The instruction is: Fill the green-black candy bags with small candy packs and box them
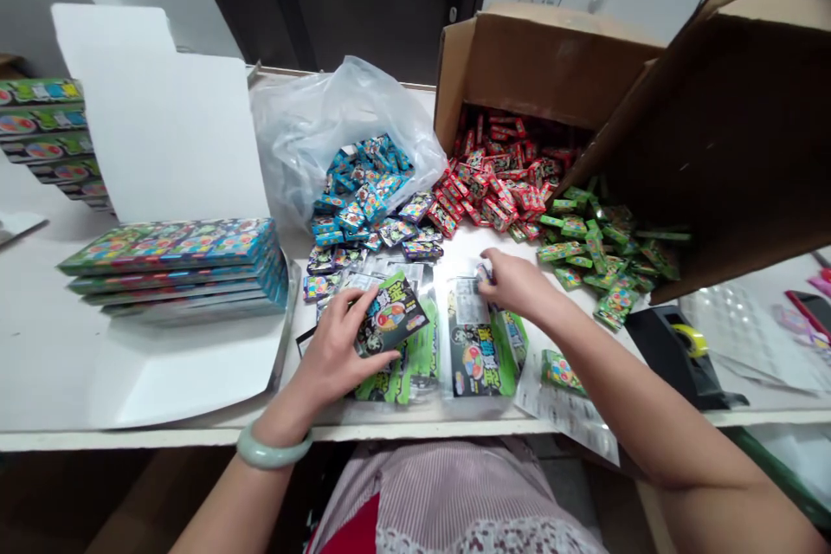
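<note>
Starting at the far left, a stack of green boxes [45, 138] sits on the table's back-left corner. Next to it stands an open white carton [162, 138], lid up, with a pile of flat green boxes [175, 268] lying in its tray near the front edge!

Moving right, and here's the action: the left hand [338, 346] is closed around a black-and-green packet [391, 316], fingers wrapped over its lower-left side, thumb along the bottom. A bangle [273, 447] sits on that wrist. Beneath the hand, more green packs [406, 372] lie along the table's front edge [415, 431].

Behind them, a clear plastic bag [305, 121] spills blue packets [363, 190] across the back of the table, and they run right up against a heap of red packets [499, 182] tumbling from a cardboard box [551, 61].

Now the right hand [512, 281], pinched narrow, fingertips together at the top of a flat green pack [484, 355]. Exactly what's between those fingers is hidden.

Further right, green packets [597, 242] pile up under the box flap, a loose pack [562, 372] lies just by the right wrist, and a tape dispenser [668, 346] sits near the front edge, with bubble wrap [740, 329] beside it at the right!
</note>
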`<state>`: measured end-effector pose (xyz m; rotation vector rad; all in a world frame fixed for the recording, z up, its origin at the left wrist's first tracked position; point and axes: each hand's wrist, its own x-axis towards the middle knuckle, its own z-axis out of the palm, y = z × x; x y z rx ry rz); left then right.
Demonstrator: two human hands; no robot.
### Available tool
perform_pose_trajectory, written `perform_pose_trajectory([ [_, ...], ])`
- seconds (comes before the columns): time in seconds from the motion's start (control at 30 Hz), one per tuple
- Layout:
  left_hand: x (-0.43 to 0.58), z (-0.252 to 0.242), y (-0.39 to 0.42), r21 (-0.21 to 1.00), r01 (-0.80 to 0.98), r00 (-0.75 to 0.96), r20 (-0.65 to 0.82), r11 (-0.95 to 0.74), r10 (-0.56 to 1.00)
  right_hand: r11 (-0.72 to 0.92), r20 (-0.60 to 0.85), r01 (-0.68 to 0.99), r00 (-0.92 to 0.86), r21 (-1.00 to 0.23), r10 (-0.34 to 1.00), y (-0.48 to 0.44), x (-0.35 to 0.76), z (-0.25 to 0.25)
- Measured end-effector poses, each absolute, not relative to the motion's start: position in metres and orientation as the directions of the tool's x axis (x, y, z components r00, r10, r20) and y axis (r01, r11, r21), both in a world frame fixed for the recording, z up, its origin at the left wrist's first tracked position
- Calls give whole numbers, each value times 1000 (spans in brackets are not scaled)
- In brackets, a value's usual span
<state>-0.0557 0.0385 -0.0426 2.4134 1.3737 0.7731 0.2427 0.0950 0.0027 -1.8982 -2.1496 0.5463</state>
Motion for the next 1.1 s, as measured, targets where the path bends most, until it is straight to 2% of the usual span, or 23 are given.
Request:
perform_pose_trajectory([
  [0.03, -55, -42, 38, 464, 717, 419, 310, -521, 853, 88, -134, 930, -144, -358, 980, 95, 242, 0],
  [0.07, -54, -42, 37, 462, 717, 427, 301, -522, 853, 84, -169, 929, -154, -361, 973, 95, 242, -2],
  [0.17, -55, -40, 34, 462, 715, 439, 287, -525, 851, 92, -154, 835, -206, -542, 966, 94, 252, -3],
  [0.23, -57, -39, 33, 471, 707, 443, 287, -528, 850, 160, -91, 789, -263, -593, 961, 91, 265, -4],
  [0.33, -56, -39, 33, 490, 685, 465, 275, -539, 841, 347, -60, 813, -421, -468, 905, 83, 282, -11],
  [0.43, -50, -41, 34, 504, 663, 498, 257, -554, 828, 419, -53, 825, -471, -380, 880, 74, 284, -22],
  [0.53, -43, -41, 34, 498, 659, 506, 263, -564, 822, 401, 166, 817, -366, -414, 916, 62, 276, -19],
  [0.63, -38, -39, 34, 479, 656, 524, 268, -584, 809, 444, 349, 792, -311, -419, 884, 50, 267, 2],
  [0.7, -36, -36, 34, 461, 650, 540, 277, -603, 794, 523, 327, 773, -421, -358, 846, 43, 260, 19],
  [0.87, -33, -29, 35, 407, 635, 581, 310, -657, 753, 680, 111, 707, -673, -195, 731, 39, 249, 43],
  [1.1, -34, -32, 29, 484, 578, 631, 245, -657, 736, 754, 21, 607, -775, -252, 631, 45, 247, 41],
])
